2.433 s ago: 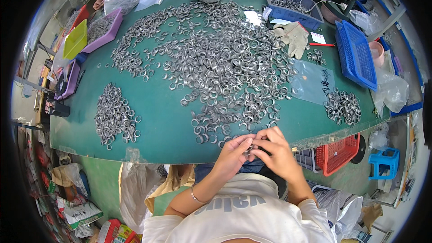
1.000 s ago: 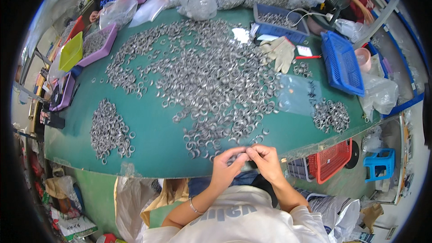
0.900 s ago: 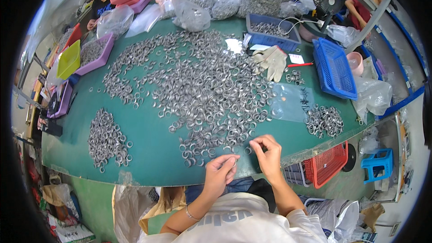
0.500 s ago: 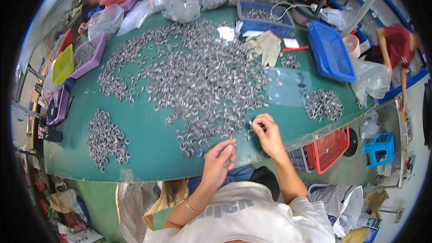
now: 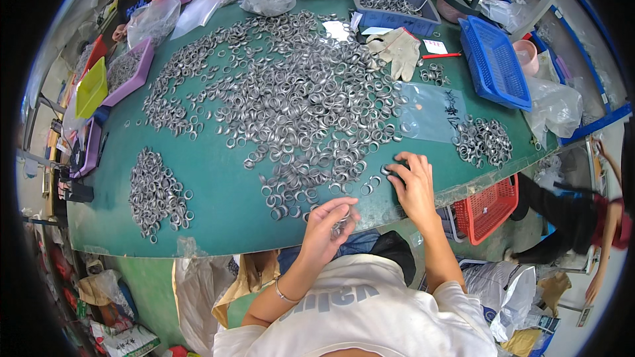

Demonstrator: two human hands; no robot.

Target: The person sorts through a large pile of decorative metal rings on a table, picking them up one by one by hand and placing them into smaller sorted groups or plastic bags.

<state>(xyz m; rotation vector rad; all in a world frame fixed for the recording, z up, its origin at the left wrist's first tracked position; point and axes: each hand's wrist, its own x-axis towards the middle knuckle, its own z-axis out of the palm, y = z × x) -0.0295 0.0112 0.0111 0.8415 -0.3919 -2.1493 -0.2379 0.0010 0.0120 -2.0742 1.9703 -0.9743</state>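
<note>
A broad heap of grey metal rings (image 5: 297, 102) covers the middle of the green table (image 5: 211, 211). My left hand (image 5: 324, 226) is held near the table's front edge, its fingers curled around a few rings (image 5: 340, 225). To its right, my right hand (image 5: 415, 188) is over the tabletop, thumb and fingertips closed on a single metal ring (image 5: 385, 170). A few loose rings (image 5: 368, 187) lie between the two hands. Smaller ring piles stand apart: one pile (image 5: 155, 195) at the left, another pile (image 5: 483, 142) at the right.
A clear plastic bag (image 5: 430, 112) and pale work gloves (image 5: 397, 53) lie right of the heap. Blue baskets (image 5: 493, 66) stand at the table's right edge, a blue-grey bin (image 5: 397, 16) at the back. A red basket (image 5: 486, 211) sits below. Another person (image 5: 595, 221) is at the right.
My right hand has moved right and now reaches to a ring on the table. My left hand has shifted slightly, showing rings in it. The person at the right has moved nearer.
</note>
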